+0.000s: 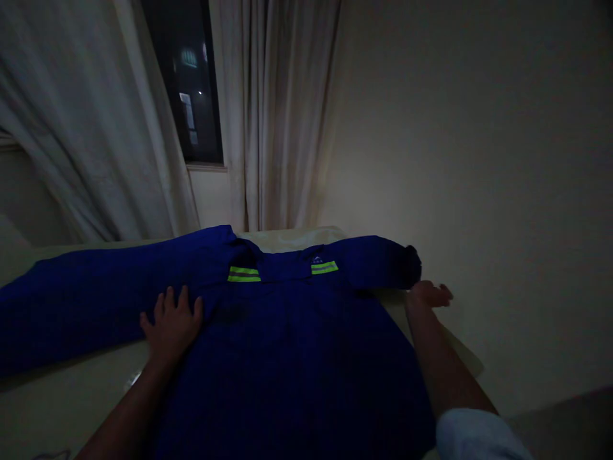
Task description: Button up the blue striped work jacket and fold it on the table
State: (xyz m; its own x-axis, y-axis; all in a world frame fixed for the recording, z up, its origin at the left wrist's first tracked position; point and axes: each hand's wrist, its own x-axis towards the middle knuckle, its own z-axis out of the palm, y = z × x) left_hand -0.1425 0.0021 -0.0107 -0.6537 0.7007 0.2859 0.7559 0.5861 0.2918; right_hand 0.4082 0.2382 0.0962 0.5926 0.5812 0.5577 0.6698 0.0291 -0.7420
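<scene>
At the left edge of the view a sheer white curtain hangs in soft folds beside a dark window. Below it a blue jacket lies spread flat on a cream surface; whether this is a bed or a table cannot be told. The collar points away from the person, and both sleeves are extended, so the long axis runs left to right across the view. The left-side sleeve is a broad, smooth band of woven cloth reaching the frame edge. The left hand rests palm down where this sleeve joins the body. Its fingers are spread and released, pressing on the cloth and gripping nothing. Two yellow-green reflective stripes flank the collar. The right-side sleeve is shorter in view and ends in a dark cuff near the surface's far right edge. The right hand lies just beside this cuff, to its right and slightly nearer the person. Its fingers are extended and loose, holding nothing; contact with the cuff cannot be confirmed. The right hand is therefore nearer a sleeve end, the left nearer the body. A plain matte wall fills the right side.
</scene>
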